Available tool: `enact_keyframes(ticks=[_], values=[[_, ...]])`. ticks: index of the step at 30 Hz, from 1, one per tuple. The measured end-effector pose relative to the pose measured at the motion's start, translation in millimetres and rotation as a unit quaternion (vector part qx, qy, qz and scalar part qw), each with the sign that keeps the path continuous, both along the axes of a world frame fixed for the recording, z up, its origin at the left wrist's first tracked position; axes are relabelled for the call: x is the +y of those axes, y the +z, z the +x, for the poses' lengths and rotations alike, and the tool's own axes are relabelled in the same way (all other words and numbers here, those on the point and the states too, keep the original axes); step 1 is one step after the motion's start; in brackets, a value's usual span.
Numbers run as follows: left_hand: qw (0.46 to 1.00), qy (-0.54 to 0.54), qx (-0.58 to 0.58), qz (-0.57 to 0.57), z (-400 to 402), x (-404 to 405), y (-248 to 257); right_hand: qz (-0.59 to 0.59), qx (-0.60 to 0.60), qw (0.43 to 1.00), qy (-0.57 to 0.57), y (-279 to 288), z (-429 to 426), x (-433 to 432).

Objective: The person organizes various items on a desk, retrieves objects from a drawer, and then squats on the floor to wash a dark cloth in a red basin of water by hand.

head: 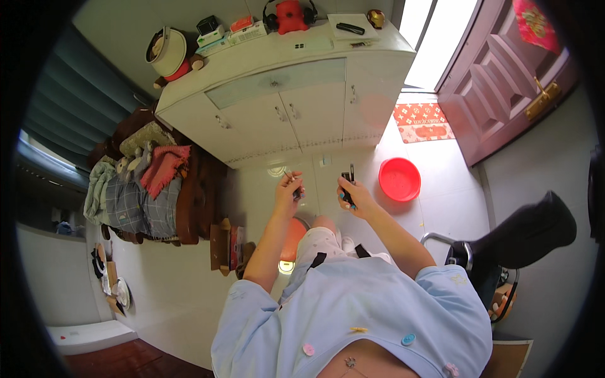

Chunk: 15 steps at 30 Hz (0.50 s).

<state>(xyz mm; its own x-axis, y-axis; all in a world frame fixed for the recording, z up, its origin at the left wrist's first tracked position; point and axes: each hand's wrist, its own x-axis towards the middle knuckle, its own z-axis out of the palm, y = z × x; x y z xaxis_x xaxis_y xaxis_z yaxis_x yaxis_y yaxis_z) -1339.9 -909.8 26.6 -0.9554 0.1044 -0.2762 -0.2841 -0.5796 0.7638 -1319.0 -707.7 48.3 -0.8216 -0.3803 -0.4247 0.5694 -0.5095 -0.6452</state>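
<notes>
My left hand [289, 189] is raised before my body, its fingers closed around a small dark object [297, 193], with a thin piece pointing up from the fingertips; the kind of object is too small to tell. To its right, my right hand [354, 193] grips a black handheld object [347, 185] with a slim dark stick standing up beside it. The two hands are apart, over the pale tiled floor. Fingers hide much of both objects.
A white cabinet [312, 113] stands ahead, with boxes, headphones and a red plush toy [289, 18] on top. A red plastic basin [399, 179] lies on the floor near a doormat [423, 124] and an open door [505, 80]. To the left is a wooden sofa [189, 203] with cushions.
</notes>
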Motion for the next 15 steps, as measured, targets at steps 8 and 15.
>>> enact_keyframes(ticks=[8, 15], values=[[0.919, 0.034, 0.142, -0.367, -227.0, -73.2, -18.4, 0.015, 0.035, 0.999, -0.001, -7.1, -141.5, -14.2], [0.675, 0.022, 0.323, -0.663, -371.7, -92.0, -23.9, -0.064, -0.067, 0.993, -0.076, -11.1, -235.9, -25.1]])
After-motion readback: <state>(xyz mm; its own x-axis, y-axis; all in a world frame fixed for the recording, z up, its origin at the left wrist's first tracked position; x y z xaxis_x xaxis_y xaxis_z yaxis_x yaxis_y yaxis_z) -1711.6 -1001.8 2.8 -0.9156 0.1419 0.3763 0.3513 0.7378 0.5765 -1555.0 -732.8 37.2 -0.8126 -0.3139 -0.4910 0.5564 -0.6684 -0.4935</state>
